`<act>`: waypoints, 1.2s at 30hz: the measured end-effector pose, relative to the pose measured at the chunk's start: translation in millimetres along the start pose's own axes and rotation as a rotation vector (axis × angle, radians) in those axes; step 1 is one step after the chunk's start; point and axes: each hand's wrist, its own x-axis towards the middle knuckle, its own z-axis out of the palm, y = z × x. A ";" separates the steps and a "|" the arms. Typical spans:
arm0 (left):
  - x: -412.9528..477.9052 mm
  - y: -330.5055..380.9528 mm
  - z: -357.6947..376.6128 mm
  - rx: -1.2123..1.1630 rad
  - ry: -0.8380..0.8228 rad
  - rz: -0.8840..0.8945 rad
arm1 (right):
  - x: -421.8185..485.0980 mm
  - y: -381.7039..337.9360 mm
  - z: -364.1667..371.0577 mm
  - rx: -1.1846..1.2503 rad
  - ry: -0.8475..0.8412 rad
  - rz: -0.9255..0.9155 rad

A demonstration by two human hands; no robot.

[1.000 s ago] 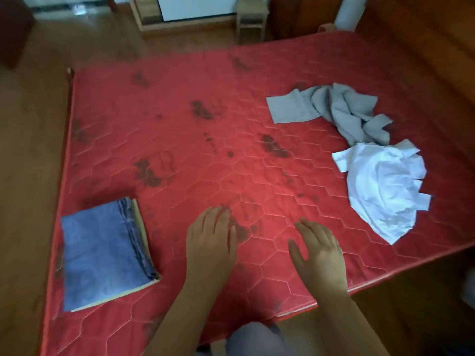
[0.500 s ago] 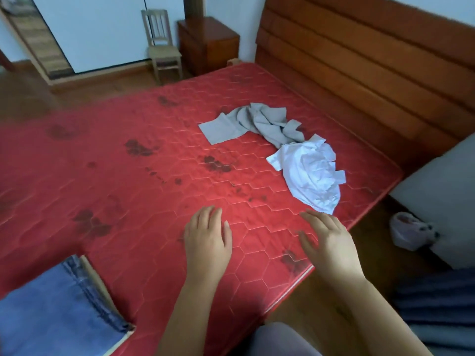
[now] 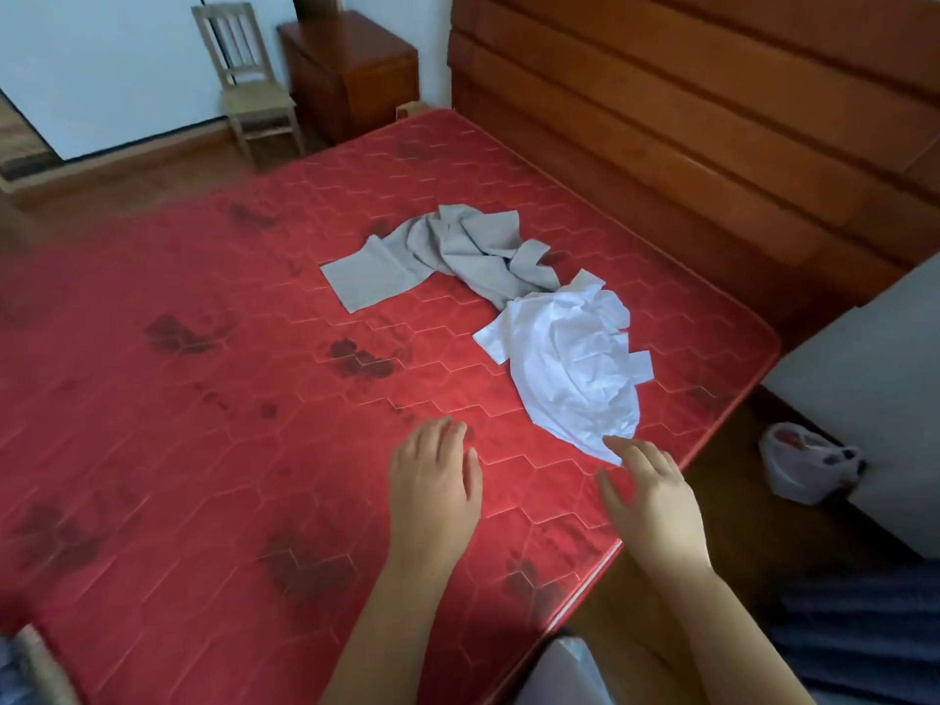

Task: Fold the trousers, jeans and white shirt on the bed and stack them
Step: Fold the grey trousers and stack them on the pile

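Observation:
A crumpled white shirt (image 3: 569, 368) lies on the red mattress (image 3: 203, 450) near its right edge. Just behind it sits a bunched pair of grey trousers (image 3: 458, 256), touching the shirt's far end. Only a corner of the folded blue jeans (image 3: 12, 674) shows at the bottom left. My left hand (image 3: 432, 485) hovers palm down over the mattress with relaxed fingers, holding nothing. My right hand (image 3: 651, 496) is open too, its fingertips right at the shirt's near tip.
A wooden headboard (image 3: 712, 145) runs along the right. A small wooden chair (image 3: 249, 89) and a brown nightstand (image 3: 351, 68) stand beyond the bed. On the floor to the right lie a plastic bag (image 3: 809, 460) and a grey cushion (image 3: 875, 399).
The view has swung right, so the folded jeans slid almost out of frame and the shirt and trousers came closer. Both hands moved toward the shirt, the right one reaching its tip.

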 end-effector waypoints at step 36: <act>163.7 -213.5 444.4 0.272 -0.207 -0.453 | 412.4 134.9 429.6 0.151 -0.178 -0.178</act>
